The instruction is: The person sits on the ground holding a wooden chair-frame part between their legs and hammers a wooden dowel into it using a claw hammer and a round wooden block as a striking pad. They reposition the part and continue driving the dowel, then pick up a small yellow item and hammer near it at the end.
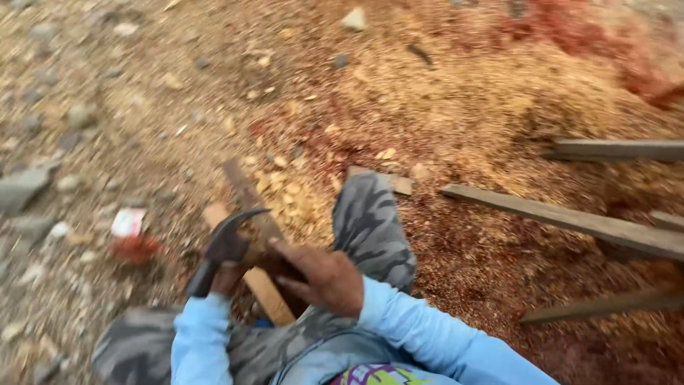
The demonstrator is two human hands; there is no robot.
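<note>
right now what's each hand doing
Left hand: closed on a claw hammer.
Right hand: gripping a wooden piece; blurred.

Single head-worn view, looking steeply down, close over the lap, sawdust-strewn ground (pixel 456 107) beyond

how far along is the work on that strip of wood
Done: sawdust and chips cover the ground. In hand: left hand holds a claw hammer against the wood strip; right hand steadies it. Left: loose planks lie untouched nearby.
</note>
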